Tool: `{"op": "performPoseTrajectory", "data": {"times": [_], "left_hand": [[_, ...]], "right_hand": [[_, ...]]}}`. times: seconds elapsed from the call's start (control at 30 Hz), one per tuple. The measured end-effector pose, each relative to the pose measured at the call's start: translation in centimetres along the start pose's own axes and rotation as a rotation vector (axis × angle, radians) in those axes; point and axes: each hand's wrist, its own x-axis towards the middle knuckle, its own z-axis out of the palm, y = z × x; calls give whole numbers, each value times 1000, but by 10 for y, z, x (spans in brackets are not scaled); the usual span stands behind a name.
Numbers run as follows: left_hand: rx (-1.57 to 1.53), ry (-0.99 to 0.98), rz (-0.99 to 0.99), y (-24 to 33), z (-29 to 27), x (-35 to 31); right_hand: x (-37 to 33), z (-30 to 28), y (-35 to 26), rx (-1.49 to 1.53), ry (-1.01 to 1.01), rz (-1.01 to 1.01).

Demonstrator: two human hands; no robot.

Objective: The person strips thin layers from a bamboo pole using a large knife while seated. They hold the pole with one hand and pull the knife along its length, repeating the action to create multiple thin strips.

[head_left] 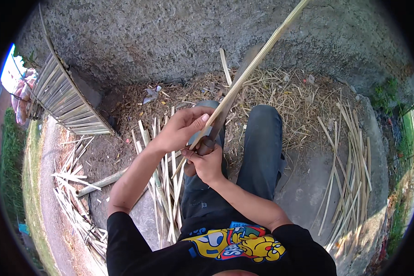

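Far left: slatted bamboo panel [62, 94]. Below it, a heap of split bamboo [71, 207] on the ground. My left hand [179, 130]: thumb and fingers pinched nearly together on the long bamboo strip [257, 60], which slants up-right between me and the wall [179, 39]. My right hand [208, 164]: fingers curled tight round the knife's brown handle [206, 146], blade [227, 105] alongside the strip. Far right: loose strip pile [349, 179].

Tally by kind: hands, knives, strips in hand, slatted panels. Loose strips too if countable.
Hands: 2 (left hand, right hand)
Knife: 1
Strip in hand: 1
Slatted panel: 1
Total: 5
Loose strips lie crossed and overlapping on both sides, too tangled to count, so left out.
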Motion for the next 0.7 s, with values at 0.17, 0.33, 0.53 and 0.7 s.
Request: {"op": "performPoseTrajectory", "data": {"times": [0.17,0.33,0.53,0.7], "left_hand": [[53,207,267,-33,20,-11],[-43,638,141,-39,14,-5],[281,753,21,-90,9,-38],[211,693,-253,-121,42,-60]], "right_hand": [[6,-15,8,-163,-15,65],[3,-30,9,-228,84,90],[13,-62,-35,-206,178,-23],[23,-87,-48,-550,141,-171]]}}
